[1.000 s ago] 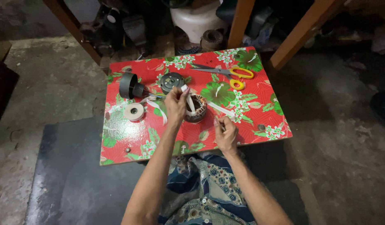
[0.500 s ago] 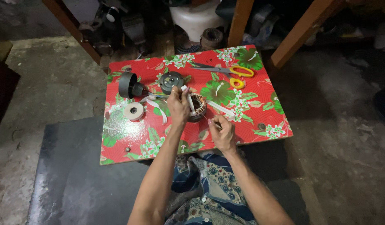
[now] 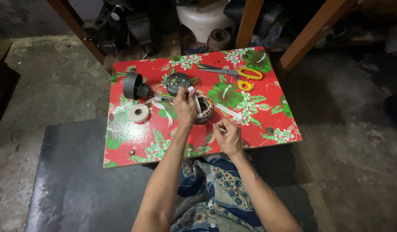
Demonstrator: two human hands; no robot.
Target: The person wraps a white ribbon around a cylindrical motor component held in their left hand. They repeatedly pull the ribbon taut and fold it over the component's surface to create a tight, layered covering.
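Left hand (image 3: 185,107): pinching white tape (image 3: 197,104) against the coil (image 3: 205,109).
Right hand (image 3: 227,136): gripping a thin tool (image 3: 222,129).
Risk: tape slipping loose beside that grip.

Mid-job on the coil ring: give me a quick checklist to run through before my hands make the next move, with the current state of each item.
1. Left hand steadying the coil ring: ok, it rests on the ring's left side with a white strip between the fingers.
2. Right hand grip on a thin tool or strip end: ok that it is pinched; what it is, cannot tell.
3. Ring sitting flat on the red flowered table: cannot tell, the left hand hides part of it.
4. Scissors within reach: ok, lying beyond the ring, untouched.
5. Tape roll at hand: ok, left of the ring.
6. Loose white strips clear of the work: not ok, they trail beside the left hand.
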